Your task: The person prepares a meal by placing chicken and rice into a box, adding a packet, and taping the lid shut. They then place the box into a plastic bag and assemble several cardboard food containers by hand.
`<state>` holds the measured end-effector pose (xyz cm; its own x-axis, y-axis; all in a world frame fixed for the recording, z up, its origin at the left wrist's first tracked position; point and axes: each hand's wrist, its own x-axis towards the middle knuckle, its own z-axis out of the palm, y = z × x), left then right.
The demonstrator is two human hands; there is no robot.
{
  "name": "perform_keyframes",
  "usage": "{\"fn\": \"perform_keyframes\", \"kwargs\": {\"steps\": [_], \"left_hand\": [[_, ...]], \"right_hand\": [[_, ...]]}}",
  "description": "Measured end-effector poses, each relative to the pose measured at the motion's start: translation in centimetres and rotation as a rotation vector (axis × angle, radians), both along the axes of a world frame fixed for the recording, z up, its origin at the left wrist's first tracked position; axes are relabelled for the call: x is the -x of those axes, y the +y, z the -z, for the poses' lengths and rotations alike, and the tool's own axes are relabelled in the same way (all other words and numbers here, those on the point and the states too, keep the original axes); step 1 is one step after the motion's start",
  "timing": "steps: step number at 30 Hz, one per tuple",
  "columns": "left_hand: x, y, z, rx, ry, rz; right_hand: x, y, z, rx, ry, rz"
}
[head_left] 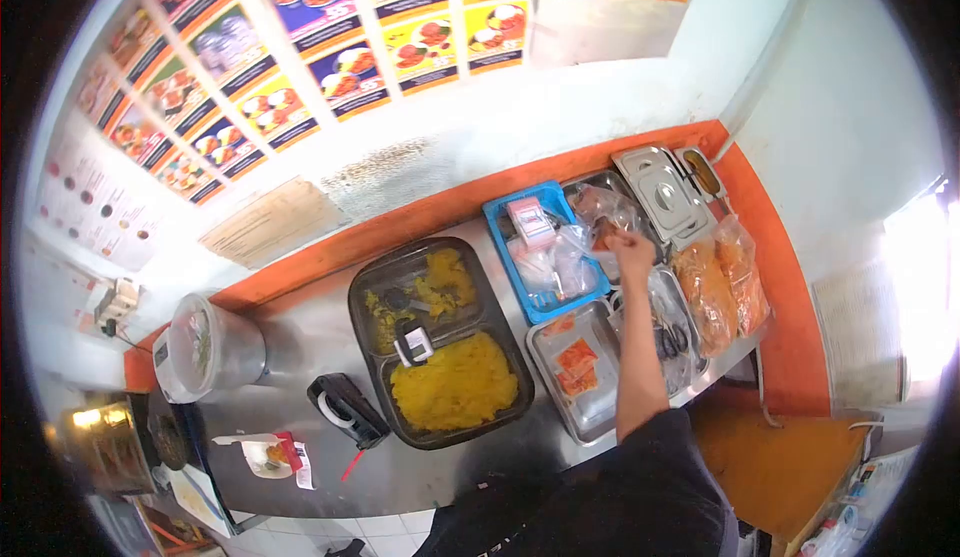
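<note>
My right hand (632, 255) reaches over the back of the counter, its fingers closed at the edge of a clear plastic bag (612, 209) with reddish-brown food inside. That bag lies in a metal tray, partly covered by the hand. Just left of it stands a blue basket (552, 307) with a pink-and-white box (530, 221) and clear bags. Below my forearm a metal tray (600, 419) contains flat orange-red packets (576, 367). Scissors with dark handles (672, 339) rest in another tray to the right. My left hand is out of view.
A black two-part tray (365, 357) contains yellow rice (455, 387) and a white-and-black utensil. Left of it are a black tape dispenser (345, 412), a small paper tray of food (268, 457) and a large lidded pot (215, 347). Orange-filled bags (708, 297) and lidded steel pans (665, 195) stand right.
</note>
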<state>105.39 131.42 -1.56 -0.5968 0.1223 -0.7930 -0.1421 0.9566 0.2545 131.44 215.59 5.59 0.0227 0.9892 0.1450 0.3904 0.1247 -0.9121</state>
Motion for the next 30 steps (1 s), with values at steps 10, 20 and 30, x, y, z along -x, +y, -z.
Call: {"fn": "perform_keyframes", "kwargs": {"steps": [10,20,30], "left_hand": [[-6.5,-20.5,8.2,-0.167,-0.143,-0.383],[-8.2,-33.7,8.1,-0.634,-0.051,-0.914],[-23.1,-41.2,11.4,-0.662,-0.391,-1.399]], "right_hand": [[8.5,-31.6,-14.6,0.262,-0.140,-0.949],[36.5,-64.1,-13.6,-0.120,-0.167,-1.671],[42.9,-72.7,-9.6,-0.459,-0.090,-1.470]]}}
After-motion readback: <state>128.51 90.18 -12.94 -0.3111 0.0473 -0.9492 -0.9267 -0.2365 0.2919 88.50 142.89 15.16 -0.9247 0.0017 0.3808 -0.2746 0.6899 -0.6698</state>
